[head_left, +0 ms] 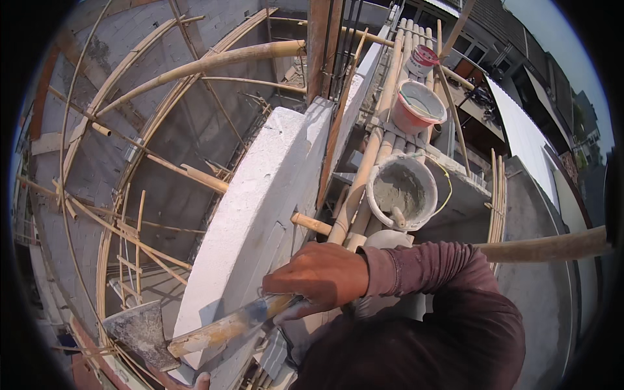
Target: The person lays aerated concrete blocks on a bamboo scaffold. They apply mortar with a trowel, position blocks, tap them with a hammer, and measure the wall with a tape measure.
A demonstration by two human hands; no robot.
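Note:
My right hand (318,276) is wrapped round the worn wooden handle of a hatchet-like tool (221,330), held over the near end of a white block wall. Its broad, mortar-stained metal head (140,331) points left, past the wall's edge. The top white block (250,175) runs away from me, with grey-smeared blocks along its right side. At the lower edge, only a thumb tip and a little more of my left hand (203,382) show, close to the block's near end. Its other fingers are hidden, so its grip cannot be told.
Right of the wall, a bamboo pole platform (354,201) holds a bucket of grey mortar (402,188), a red-and-white bucket (419,107) and a smaller pail (422,58). Bamboo scaffolding (201,65) spans the deep drop on the left. A pole (546,245) crosses at right.

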